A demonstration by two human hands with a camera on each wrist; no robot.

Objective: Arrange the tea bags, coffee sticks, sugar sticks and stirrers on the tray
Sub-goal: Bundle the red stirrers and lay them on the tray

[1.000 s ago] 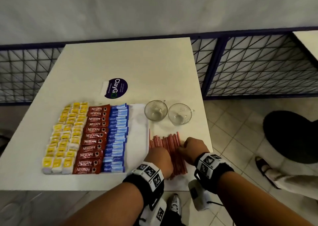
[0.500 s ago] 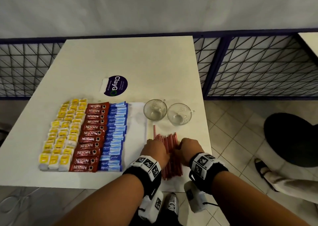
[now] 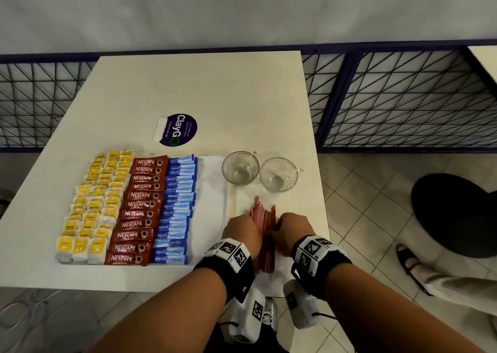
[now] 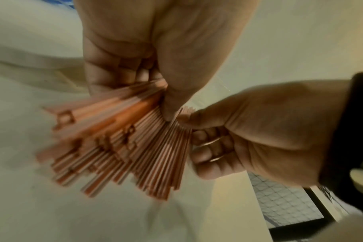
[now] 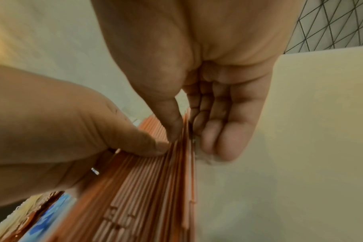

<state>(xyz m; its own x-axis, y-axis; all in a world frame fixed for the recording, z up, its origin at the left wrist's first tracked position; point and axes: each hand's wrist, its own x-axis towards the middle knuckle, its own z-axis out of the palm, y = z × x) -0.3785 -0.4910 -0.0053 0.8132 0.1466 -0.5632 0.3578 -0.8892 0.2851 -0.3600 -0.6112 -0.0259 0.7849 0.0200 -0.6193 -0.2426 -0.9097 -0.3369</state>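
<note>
Stirrers (image 3: 265, 229) are lying bundled on the tabletop (image 3: 204, 89), squeezed between both hands: left hand (image 3: 242, 233) fingers (image 4: 122, 72) and right hand (image 3: 293, 227) fingers (image 5: 222, 131) are curling, clamped around them.

Both forearms were bare, with no sleeves. Each wrist carried a broad black band topped by a white strip printed with square black-and-white coded markers; the left wrist band (image 3: 231, 254) showed three such squares side by side, the right wrist band (image 3: 318, 253) several more, wrapped around its curve. Below each band hung a white, boxy camera unit (image 3: 248, 317), also bearing a coded marker, and a thin black cable ran from the right one (image 3: 301, 309). The left hand (image 3: 242, 235) and right hand (image 3: 291, 229) were ungloved.
</note>
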